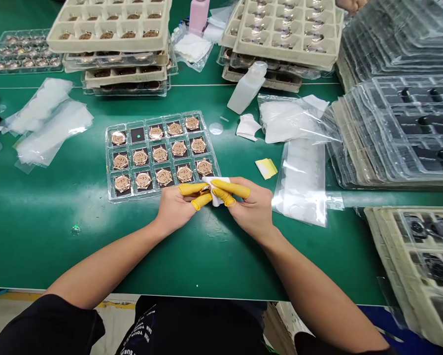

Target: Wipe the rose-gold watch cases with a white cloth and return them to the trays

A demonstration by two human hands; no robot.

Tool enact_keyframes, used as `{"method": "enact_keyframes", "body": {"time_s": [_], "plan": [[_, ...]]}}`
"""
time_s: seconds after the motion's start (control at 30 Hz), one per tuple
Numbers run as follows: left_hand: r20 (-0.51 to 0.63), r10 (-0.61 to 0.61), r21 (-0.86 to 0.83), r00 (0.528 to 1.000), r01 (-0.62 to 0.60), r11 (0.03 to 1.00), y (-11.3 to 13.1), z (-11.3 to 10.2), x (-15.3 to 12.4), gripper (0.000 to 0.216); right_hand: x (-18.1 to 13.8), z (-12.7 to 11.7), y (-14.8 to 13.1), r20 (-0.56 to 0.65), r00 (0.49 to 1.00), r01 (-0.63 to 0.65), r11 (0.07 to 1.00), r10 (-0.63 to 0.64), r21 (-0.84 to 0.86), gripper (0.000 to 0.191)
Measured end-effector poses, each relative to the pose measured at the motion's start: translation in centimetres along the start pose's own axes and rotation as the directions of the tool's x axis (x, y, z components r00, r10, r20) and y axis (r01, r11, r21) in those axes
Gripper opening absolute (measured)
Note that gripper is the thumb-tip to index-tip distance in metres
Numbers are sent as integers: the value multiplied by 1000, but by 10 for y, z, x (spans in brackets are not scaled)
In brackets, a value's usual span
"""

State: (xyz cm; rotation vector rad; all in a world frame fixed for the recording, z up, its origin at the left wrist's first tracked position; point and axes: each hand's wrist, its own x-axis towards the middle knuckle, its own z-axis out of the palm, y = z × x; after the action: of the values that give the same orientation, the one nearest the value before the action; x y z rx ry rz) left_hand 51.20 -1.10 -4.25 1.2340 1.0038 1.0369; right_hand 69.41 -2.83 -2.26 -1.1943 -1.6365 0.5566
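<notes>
My left hand (175, 207) and my right hand (251, 207) meet over the green table, both with yellow finger cots. The left fingers pinch a small rose-gold watch case (205, 190). The right fingers press a white wipe (216, 197) against it. Just beyond them lies a clear blister tray (110, 162) holding several rose-gold watch cases, with one pocket in its top row empty.
Stacks of beige trays (110, 34) with parts stand at the back left and back centre-right (284, 29). Clear tray stacks (398, 128) fill the right side. A white bottle (248, 88), plastic bags (298, 118), a film sheet (304, 180) and a yellow pad (266, 168) lie nearby.
</notes>
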Motion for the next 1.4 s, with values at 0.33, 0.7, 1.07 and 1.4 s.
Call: {"method": "enact_keyframes", "body": {"time_s": [0.33, 0.7, 1.07, 1.4], "plan": [[87, 248, 407, 965, -262, 875, 5, -1, -4, 16, -9, 6, 8, 3, 992, 121, 951, -126, -284, 26], [102, -474, -262, 875, 483, 835, 26, -1, 9, 52, 14, -17, 37, -316, 843, -345, 888, 435, 302, 29], [136, -461, -303, 877, 480, 824, 26, -2, 9, 62, 6, 0, 18, 78, 760, -582, 622, 645, 524, 39], [195, -63, 29, 979, 59, 998, 21, -5, 8, 28, 9, -33, 17, 52, 819, -541, 739, 571, 401, 38]]}}
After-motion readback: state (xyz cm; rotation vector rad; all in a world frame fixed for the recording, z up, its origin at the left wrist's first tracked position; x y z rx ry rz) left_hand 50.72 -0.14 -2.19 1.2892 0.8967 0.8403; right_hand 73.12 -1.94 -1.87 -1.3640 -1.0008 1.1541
